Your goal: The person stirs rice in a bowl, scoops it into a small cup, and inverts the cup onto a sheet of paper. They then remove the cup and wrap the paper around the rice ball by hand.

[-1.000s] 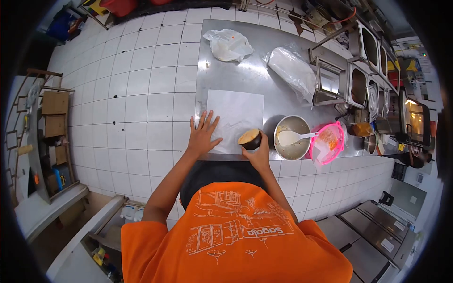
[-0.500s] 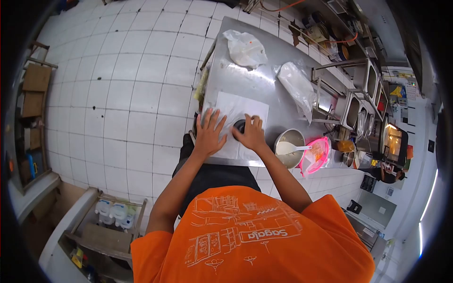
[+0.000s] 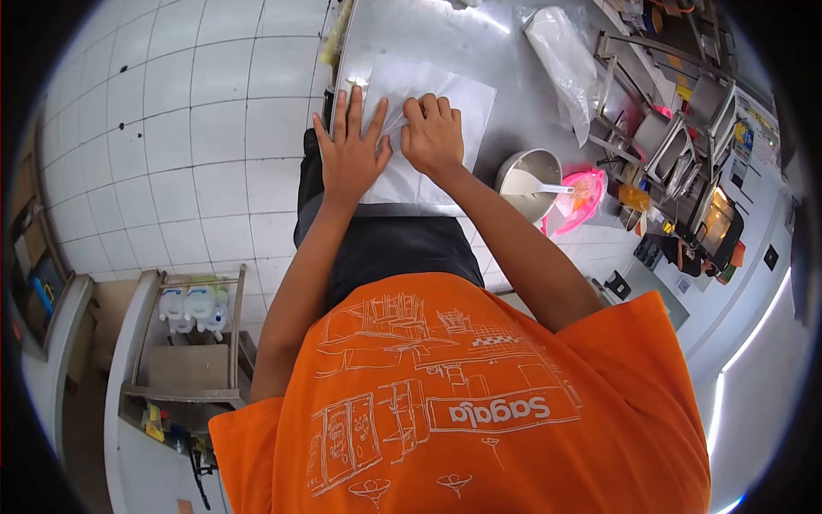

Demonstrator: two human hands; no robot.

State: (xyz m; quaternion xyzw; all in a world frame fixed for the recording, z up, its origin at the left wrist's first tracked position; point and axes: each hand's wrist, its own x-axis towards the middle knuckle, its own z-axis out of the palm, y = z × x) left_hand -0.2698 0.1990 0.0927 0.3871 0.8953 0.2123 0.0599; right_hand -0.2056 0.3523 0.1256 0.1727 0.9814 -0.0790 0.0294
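A thin white sheet (image 3: 473,103) lies on the steel table. My left hand (image 3: 349,156) rests on its left part, palm down with the fingers spread. Just to the right, my right hand (image 3: 432,137) is on the same sheet with its fingers curled in; whatever they hold, if anything, is hidden. To the right of the sheet stands a metal bowl (image 3: 548,161) with a white scoop (image 3: 524,182) in it. A pink basket (image 3: 594,190) with some orange and pale contents sits beside the bowl.
A clear bag with white contents (image 3: 561,56) lies on the steel table (image 3: 407,30) at the back right. Metal racks (image 3: 664,141) stand further right. White jugs (image 3: 199,301) are on a stand at lower left. A person (image 3: 689,257) is far right.
The view has shifted, so the table appears higher up. My right hand's fingers have curled in more, and the dark round object that showed beside them is out of sight.
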